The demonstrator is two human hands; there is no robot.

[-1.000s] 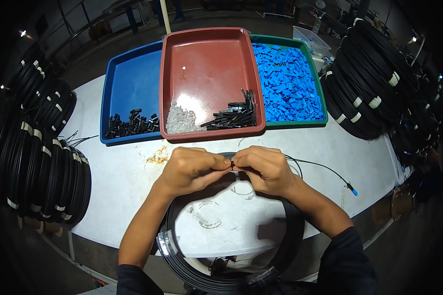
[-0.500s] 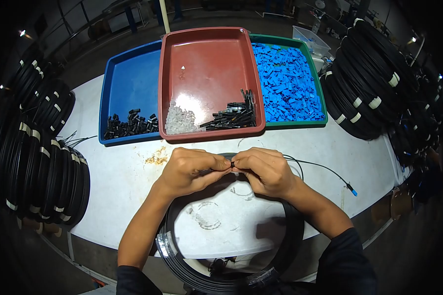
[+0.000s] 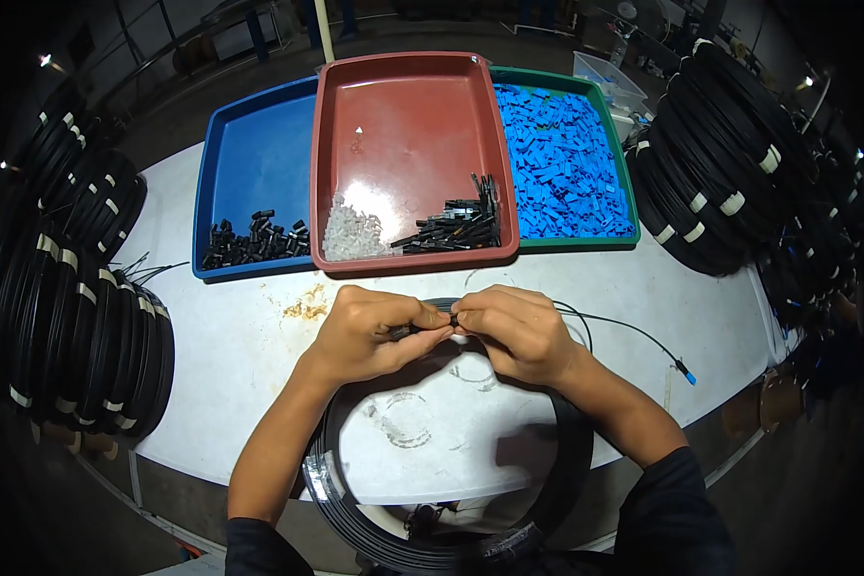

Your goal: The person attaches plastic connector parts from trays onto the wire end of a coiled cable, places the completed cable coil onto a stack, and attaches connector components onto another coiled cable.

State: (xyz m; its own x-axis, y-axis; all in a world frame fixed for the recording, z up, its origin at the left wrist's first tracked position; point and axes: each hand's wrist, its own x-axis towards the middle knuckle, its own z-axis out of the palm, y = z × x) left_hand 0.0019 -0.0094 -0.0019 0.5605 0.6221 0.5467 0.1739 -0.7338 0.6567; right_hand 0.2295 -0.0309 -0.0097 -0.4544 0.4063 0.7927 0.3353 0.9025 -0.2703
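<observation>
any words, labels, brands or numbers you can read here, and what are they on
No text is readable in this view.
Small white mark inside the red tray: too small to make out.
Pale bands on the stacked coils at right: any print is too small to read.
Front coil: no legible writing.

Glare spots the red tray [image 3: 413, 115]; the bench [image 3: 216, 355] is bright, the bowed edges perhaps too dark to read.
</observation>
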